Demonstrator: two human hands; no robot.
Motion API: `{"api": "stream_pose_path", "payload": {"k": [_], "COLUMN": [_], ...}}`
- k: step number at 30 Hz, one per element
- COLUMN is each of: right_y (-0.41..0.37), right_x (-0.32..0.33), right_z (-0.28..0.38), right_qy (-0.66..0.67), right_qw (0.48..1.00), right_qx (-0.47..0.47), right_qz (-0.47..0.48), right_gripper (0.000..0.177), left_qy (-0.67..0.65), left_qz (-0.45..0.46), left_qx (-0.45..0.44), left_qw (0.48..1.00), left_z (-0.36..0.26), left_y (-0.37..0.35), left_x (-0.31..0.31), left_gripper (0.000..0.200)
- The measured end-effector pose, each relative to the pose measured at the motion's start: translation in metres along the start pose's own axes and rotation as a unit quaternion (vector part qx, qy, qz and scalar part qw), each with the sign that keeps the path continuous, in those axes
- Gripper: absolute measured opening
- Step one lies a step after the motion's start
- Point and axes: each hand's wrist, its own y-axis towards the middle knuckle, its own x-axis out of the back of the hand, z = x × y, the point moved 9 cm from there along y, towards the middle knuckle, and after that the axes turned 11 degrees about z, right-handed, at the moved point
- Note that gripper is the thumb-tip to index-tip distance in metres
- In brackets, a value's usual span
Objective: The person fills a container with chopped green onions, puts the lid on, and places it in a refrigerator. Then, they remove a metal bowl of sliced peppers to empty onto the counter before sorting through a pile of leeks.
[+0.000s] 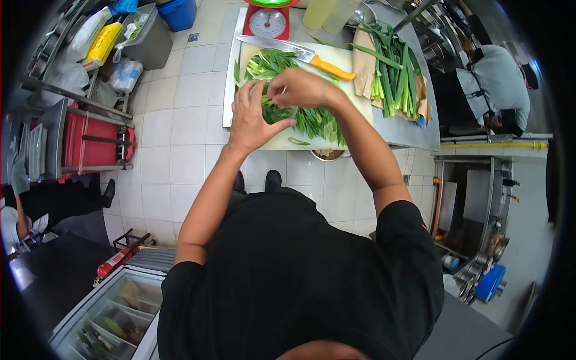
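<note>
My left hand [253,117] is cupped over the sliced green leaves [312,121], its thumb spread away from the fingers. Beside it, my right hand [299,89] is closed with fingertips pinched together over the same pile; what they hold, if anything, is hidden. The greens lie on a white cutting board [355,120]. Beyond my hands a knife [300,51] with a yellow-orange handle rests on the board, its blade pointing left.
Long whole green leaves [393,75] lie on brown paper [363,63] at the right. A red scale [267,23] stands at the back. Below the board's near edge a metal bowl [329,155] shows partly. Another person [498,90] is at right; a grey bin [153,39] stands left.
</note>
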Motion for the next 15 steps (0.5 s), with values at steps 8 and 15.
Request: {"api": "stream_pose_path", "payload": {"k": [8,15], "right_y": [-0.186,-0.167], "right_x": [0.013,-0.082], "right_z": [-0.126,-0.153], "right_qy": [0.078,-0.088], "right_qw": [0.896,0.830], "right_qx": [-0.119,-0.275], "right_qz": [-0.422,-0.478], "right_gripper": [0.035,0.086], "left_qy": [-0.039,0.025], "left_qz": [0.122,0.326], "left_qx": [-0.176,-0.151], "left_qw": [0.976,0.933], "left_z": [-0.029,-0.016], "left_y": [0.024,0.041], "left_x": [0.018,-0.054], "left_gripper": [0.034,0.022]}}
